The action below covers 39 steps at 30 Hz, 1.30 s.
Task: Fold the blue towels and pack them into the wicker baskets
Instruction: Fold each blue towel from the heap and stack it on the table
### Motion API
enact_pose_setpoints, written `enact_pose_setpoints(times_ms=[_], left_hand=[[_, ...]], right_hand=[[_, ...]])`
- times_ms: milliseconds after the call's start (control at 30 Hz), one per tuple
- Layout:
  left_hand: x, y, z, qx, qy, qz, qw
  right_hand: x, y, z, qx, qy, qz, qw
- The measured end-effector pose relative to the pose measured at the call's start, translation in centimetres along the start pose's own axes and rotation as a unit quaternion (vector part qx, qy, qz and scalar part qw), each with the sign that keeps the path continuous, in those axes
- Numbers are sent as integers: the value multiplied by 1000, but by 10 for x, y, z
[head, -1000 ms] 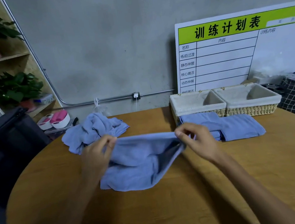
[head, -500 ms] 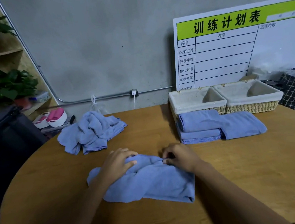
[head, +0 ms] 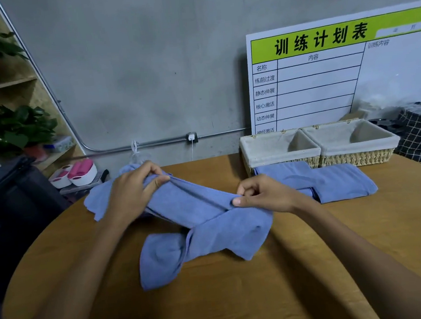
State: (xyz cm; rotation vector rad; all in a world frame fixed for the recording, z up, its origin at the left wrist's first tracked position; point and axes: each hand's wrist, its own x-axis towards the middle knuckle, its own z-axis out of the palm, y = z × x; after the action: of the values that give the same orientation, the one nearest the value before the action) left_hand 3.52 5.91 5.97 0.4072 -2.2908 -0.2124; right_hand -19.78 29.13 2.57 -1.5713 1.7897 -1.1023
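Where hands (head: 197, 193) pinch the towel (head: 206, 236), unfolded pile (head: 98, 202) hides

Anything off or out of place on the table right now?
Mostly normal mid-fold. Both wicker baskets look empty, while folded blue towels sit on the table in front of them, unpacked. The towel pinched by the left hand and right hand hangs twisted and uneven.

Round wooden table (head: 241, 296). On it: two wicker baskets (head: 318, 147) at back right, folded towels (head: 333, 181) just in front, loose towel (head: 206, 238) center.
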Motion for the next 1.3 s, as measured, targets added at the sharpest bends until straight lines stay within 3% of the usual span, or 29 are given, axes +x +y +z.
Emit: enact_pose_setpoints(times_ms=[67,167,233,367,433,533,600,733,867,900,1000,1067,1167,1300], left_hand=[[4,-1,-6,35,21,-16,999],[2,5,-2,-7,3,-44,999],[-2,11,2,-81,-8,-51,995],[-6,18,2,-137,9,-47,989],[-4,16,-3,-116,33,-44,992],[8,12,-16,-94,97,-62,989],[18,14,-25,-73,113,-49,990],[26,6,-32,-31,93,-49,994],[14,-25,-24,-26,-17,-152,988],[8,-26,-22,-32,-8,-159,987],[2,-13,-21,-79,91,-155,981],[7,-5,-28,-101,151,-148,972],[12,-9,-39,-114,200,-131,964],[4,-7,-45,-97,132,-112,980]], right_hand=[[-2,0,-8,-17,46,-2,999],[2,-1,-16,-117,131,-19,984],[4,-4,-20,-188,132,0,973],[0,-12,-29,-185,166,12,969],[-2,-13,-34,-266,154,23,951],[1,-8,-32,-437,80,65,894],[3,3,-25,-469,36,91,878],[-2,26,-26,-429,21,127,894],[-8,33,-45,-260,116,110,952],[-9,30,-49,-241,180,92,949],[-7,20,-55,-282,351,41,892],[-8,15,-58,-321,376,23,869],[-14,22,-67,-341,375,29,861],[-37,21,-74,-319,404,23,857]])
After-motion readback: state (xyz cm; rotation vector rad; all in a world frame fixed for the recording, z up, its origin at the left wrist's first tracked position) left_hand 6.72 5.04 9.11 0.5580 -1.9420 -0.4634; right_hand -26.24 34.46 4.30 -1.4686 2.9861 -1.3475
